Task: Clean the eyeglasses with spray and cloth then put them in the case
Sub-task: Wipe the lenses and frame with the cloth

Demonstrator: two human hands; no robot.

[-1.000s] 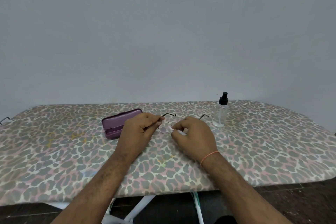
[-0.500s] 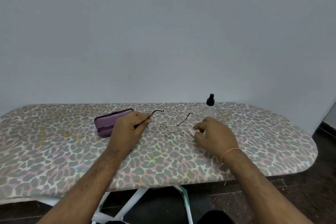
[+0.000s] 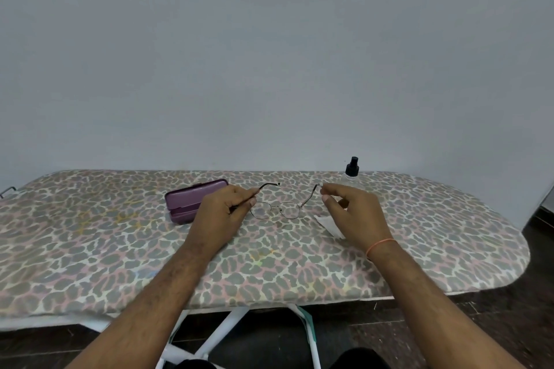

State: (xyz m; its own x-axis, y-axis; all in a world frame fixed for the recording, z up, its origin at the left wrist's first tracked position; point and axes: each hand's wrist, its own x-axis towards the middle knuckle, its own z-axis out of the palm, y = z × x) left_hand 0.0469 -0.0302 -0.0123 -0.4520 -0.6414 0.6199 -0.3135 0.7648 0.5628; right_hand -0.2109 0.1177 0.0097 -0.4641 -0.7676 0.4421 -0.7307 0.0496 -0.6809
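Thin wire-framed eyeglasses (image 3: 280, 209) are held just above the leopard-print board (image 3: 120, 249), temples unfolded. My left hand (image 3: 223, 213) pinches the left temple. My right hand (image 3: 353, 213) pinches the tip of the right temple between thumb and forefinger. A white cloth (image 3: 328, 225) lies on the board, partly under my right hand. The purple case (image 3: 192, 199) sits slightly ajar behind my left hand. A clear spray bottle (image 3: 351, 172) with a black cap stands behind my right hand.
The board is an ironing board on white legs (image 3: 221, 326), set against a plain grey wall. Its rounded right end (image 3: 515, 249) drops to a dark floor. A metal bracket (image 3: 7, 190) shows at the far left edge.
My right hand left the cloth on the board and rose to take the right temple tip. The left hand keeps its hold on the left temple.
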